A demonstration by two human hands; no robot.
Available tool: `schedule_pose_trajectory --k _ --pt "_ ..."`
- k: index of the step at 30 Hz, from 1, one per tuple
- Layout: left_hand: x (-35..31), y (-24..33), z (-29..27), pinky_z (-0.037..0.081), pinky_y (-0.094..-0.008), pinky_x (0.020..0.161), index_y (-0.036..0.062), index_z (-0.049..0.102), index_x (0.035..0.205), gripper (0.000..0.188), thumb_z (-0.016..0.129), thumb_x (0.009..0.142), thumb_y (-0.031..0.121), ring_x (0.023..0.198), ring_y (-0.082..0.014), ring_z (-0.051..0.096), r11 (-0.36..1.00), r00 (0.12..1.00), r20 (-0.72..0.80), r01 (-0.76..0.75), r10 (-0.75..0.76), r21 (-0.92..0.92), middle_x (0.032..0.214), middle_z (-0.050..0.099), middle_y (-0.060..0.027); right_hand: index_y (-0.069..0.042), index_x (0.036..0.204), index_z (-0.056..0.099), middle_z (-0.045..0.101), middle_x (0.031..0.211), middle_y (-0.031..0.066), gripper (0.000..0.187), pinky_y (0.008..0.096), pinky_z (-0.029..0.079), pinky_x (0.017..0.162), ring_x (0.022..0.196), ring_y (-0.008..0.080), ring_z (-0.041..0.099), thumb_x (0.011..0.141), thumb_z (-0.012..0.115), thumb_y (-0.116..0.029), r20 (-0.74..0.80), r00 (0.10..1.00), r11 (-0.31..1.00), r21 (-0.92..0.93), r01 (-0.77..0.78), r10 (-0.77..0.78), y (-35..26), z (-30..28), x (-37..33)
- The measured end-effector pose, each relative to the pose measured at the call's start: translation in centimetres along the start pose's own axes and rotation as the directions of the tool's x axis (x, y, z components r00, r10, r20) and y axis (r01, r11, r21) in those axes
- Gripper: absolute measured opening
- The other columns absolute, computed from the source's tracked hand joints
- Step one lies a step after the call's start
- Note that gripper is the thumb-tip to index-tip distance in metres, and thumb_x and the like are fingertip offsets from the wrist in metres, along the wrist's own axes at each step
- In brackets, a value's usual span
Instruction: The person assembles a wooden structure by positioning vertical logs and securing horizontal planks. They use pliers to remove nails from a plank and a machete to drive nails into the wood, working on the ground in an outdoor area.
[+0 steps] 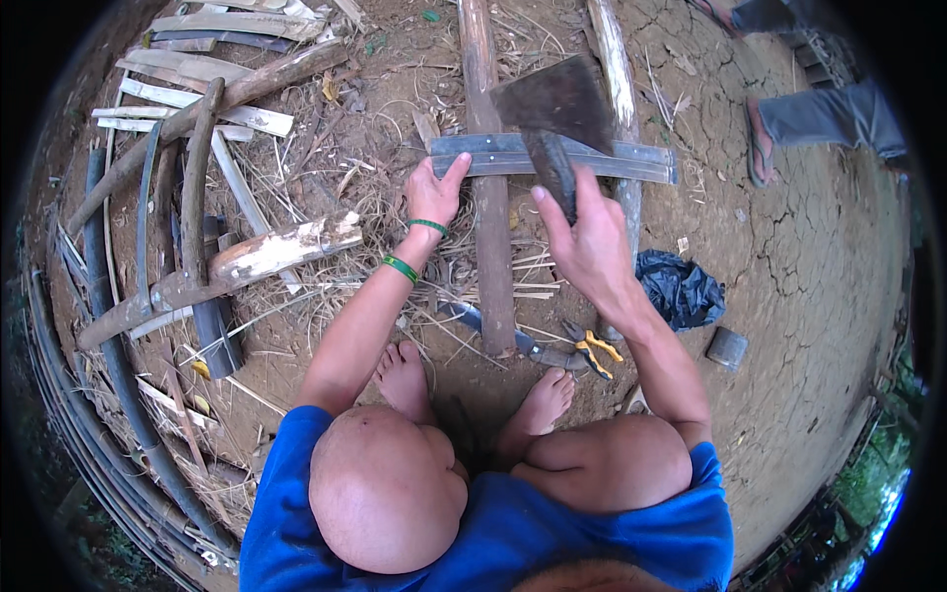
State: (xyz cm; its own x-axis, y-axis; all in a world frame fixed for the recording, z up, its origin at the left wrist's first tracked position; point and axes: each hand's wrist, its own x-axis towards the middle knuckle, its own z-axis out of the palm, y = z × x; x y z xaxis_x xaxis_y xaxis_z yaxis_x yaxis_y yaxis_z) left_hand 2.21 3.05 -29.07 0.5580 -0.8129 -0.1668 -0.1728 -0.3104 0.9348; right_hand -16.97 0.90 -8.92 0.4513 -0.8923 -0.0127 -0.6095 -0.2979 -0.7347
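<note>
Flat dark-grey strips point(513, 163) with small bright dots lie side by side across two wooden poles point(494, 266). My left hand point(434, 195), wearing green bands at the wrist, is closed round their left end, the thumb resting on top. In my right hand point(592, 240) is the short dark handle of a hatchet point(557, 104). Its broad blade is raised over the strips and hides part of them. Near my feet lie pliers point(596, 351) with yellow-and-black handles and a knife point(547, 355), its blade partly behind the pole.
A crumpled black plastic bag point(681, 289) and a small grey block point(727, 347) sit on the ground at right. Logs and sticks point(237, 266) are piled at left, with split pale slats point(197, 109) beyond. Another person's trousered leg point(829, 118) and sandalled foot show at upper right.
</note>
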Motion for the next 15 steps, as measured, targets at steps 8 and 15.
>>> schedule_pose_trajectory --k 8,15 --pt "-0.4 1.9 0.0 0.053 -0.0338 0.081 -0.0055 0.07 0.101 0.042 0.073 0.092 0.036 0.087 -0.0187 0.071 0.997 1.0 0.008 -0.014 0.013 0.072 0.094 0.075 -0.0172 0.003 0.122 0.05 0.065 0.07 0.0259 0.036 0.0496 0.052 0.058 0.065 0.0442 0.067 0.095 0.065 -0.016 0.107 0.994 0.986 -0.168 -0.011 0.029 5.1 3.1 -0.8" --pt "-0.3 1.4 -0.1 0.053 -0.0333 0.081 -0.0052 0.07 0.102 0.04 0.074 0.092 0.034 0.086 -0.0168 0.069 0.999 1.0 -0.011 -0.026 0.025 -0.025 0.093 0.075 -0.0155 0.004 0.116 0.056 0.064 0.071 0.0269 0.031 0.0481 0.052 0.06 0.068 0.0462 0.067 0.093 0.067 -0.014 -0.06 0.997 0.998 0.05 0.046 -0.043 -1.9 -0.8 0.5"
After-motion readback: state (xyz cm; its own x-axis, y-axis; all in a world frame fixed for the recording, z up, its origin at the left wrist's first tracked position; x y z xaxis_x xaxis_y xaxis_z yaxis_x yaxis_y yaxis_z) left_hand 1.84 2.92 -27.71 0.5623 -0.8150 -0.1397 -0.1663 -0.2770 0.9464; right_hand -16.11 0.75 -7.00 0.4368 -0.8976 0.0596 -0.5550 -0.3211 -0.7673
